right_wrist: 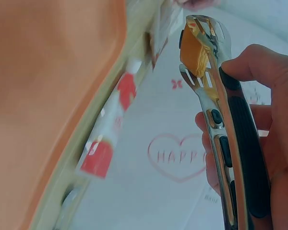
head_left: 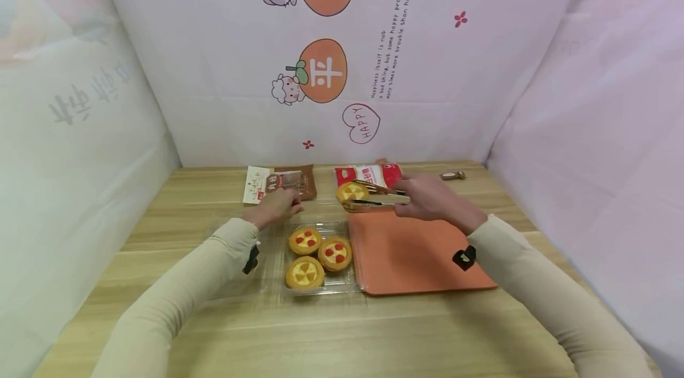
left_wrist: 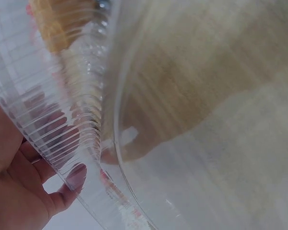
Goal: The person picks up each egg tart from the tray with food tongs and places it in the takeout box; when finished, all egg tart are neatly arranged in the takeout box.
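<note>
My right hand (head_left: 430, 197) grips a pair of metal tongs (right_wrist: 245, 143) with dark handle grips, thumb on one arm and fingers round the other. Between the tong tips is an egg tart (head_left: 352, 191) with a yellow top and brown wedge marks, held up behind the clear plastic container (head_left: 333, 292). Inside that container sit three more tarts: two with red dots (head_left: 335, 254) and one with brown wedges (head_left: 304, 274). At the container's back left, my left hand (head_left: 275, 207) pinches its ridged clear edge (left_wrist: 62, 139), some fingers seen through the plastic.
An orange tray (head_left: 422, 253) lies right of the container, edge to edge with it. Along the back are a brown and cream packet (head_left: 280, 183), a red and white packet (head_left: 374, 174) and a small brown-handled item (head_left: 453, 175). White printed sheets wall three sides.
</note>
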Tool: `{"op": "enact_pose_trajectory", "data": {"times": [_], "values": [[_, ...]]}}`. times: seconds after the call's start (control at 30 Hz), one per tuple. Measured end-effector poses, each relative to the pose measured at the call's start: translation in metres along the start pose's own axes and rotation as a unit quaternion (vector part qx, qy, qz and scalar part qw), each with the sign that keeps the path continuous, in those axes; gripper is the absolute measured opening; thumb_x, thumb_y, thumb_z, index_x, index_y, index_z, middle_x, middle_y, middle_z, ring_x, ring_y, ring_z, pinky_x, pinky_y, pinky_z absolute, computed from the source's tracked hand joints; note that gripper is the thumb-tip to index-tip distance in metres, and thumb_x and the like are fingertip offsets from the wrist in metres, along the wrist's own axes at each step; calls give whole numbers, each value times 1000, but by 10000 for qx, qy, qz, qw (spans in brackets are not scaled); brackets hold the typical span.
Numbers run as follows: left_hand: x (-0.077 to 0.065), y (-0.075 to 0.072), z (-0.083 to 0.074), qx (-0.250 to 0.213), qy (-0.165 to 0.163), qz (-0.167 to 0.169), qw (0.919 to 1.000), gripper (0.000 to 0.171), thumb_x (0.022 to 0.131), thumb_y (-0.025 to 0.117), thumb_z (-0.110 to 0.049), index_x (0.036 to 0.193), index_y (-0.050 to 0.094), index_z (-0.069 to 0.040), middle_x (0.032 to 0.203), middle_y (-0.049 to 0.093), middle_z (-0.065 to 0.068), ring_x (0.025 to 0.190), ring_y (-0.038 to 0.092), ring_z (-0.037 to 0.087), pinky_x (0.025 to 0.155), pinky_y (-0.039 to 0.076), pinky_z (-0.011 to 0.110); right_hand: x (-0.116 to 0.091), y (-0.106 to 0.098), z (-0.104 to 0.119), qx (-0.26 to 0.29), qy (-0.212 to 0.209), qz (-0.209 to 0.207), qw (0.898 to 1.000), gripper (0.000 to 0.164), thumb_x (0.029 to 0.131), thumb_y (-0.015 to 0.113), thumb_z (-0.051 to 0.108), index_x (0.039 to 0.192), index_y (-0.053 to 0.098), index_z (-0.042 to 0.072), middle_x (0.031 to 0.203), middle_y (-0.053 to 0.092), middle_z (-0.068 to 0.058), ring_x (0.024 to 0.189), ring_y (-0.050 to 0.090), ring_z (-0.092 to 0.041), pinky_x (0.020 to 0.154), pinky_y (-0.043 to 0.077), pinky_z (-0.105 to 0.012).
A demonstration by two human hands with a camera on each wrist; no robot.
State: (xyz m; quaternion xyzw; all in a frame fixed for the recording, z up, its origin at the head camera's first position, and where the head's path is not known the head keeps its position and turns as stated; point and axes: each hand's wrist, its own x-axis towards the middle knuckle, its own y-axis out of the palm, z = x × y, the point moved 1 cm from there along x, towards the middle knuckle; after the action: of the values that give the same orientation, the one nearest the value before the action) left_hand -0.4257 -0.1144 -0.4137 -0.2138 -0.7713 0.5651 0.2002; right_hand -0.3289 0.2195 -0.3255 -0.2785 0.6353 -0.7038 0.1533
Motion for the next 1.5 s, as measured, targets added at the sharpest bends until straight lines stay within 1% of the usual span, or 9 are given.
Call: {"op": "enact_pose_trajectory", "data": {"times": [0.2, 0.33, 0.5, 0.6, 0.77, 0.9, 1.03, 1.3, 1.5], "values": [[1, 2, -1, 85, 51, -47, 9999, 17, 96, 64, -21, 85, 66, -9, 74, 64, 1, 63, 58, 14, 60, 49, 31, 24, 10, 20, -144, -216, 433, 9987, 37, 85, 68, 29, 114, 72, 7, 106, 70, -9, 76, 61, -18, 59, 47, -32], [2, 4, -1, 46, 45, -10, 10000, 18, 97, 63, -22, 85, 66, -9, 73, 62, 1, 62, 57, 14, 60, 48, 31, 31, 21, 25, -267, -385, 702, 9964, 33, 85, 67, 28, 111, 73, 9, 103, 70, -9, 81, 64, -21, 64, 52, -35], [0, 2, 0, 59, 6, -58, 10000, 19, 97, 63, -23, 83, 64, -9, 70, 60, -1, 60, 56, 14, 58, 47, 30, 38, 24, 34, -442, -429, 874, 9943, 30, 83, 69, 27, 108, 74, 11, 99, 70, -7, 78, 64, -21, 60, 51, -34], [1, 2, 0, 67, 25, -83, 9999, 20, 97, 63, -22, 80, 63, -11, 69, 60, 0, 60, 55, 14, 58, 47, 30, 40, 23, 40, -465, -437, 943, 9935, 25, 82, 71, 26, 101, 75, 12, 90, 68, -4, 73, 60, -18, 57, 47, -33], [2, 5, 3, 71, 42, -66, 9999, 20, 96, 63, -23, 80, 63, -12, 70, 60, -1, 60, 56, 13, 58, 47, 29, 44, 25, 48, -591, -485, 1078, 9912, 19, 81, 73, 28, 93, 75, 12, 82, 66, -1, 70, 57, -16, 58, 48, -33], [1, 6, 4, 41, 54, -73, 10000, 20, 96, 63, -22, 79, 63, -12, 70, 61, -1, 60, 56, 13, 58, 48, 30, 48, 26, 54, -768, -362, 1177, 9894, 16, 83, 73, 31, 84, 71, 16, 77, 62, 2, 66, 55, -14, 55, 46, -32], [2, 5, 4, 59, 105, -144, 9998, 21, 96, 63, -22, 78, 64, -11, 69, 61, -1, 59, 56, 13, 58, 47, 30, 53, 27, 58, -832, -276, 1265, 9881, 21, 84, 72, 33, 72, 64, 19, 68, 54, 6, 61, 50, -12, 52, 40, -31], [2, 5, 4, 139, 65, -102, 9998, 22, 96, 64, -23, 77, 63, -12, 68, 59, -1, 59, 54, 13, 56, 44, 28, 51, 31, 58, -632, -225, 1375, 9882, 16, 86, 73, 32, 84, 71, 16, 75, 58, 5, 66, 52, -12, 54, 44, -30], [2, 3, 4, 101, 49, -94, 9999, 21, 96, 63, -23, 78, 64, -12, 69, 60, 0, 60, 55, 14, 57, 45, 30, 51, 25, 67, -1249, -267, 1151, 9851, 22, 84, 73, 36, 76, 68, 16, 74, 57, 2, 65, 51, -15, 52, 42, -31]]}}
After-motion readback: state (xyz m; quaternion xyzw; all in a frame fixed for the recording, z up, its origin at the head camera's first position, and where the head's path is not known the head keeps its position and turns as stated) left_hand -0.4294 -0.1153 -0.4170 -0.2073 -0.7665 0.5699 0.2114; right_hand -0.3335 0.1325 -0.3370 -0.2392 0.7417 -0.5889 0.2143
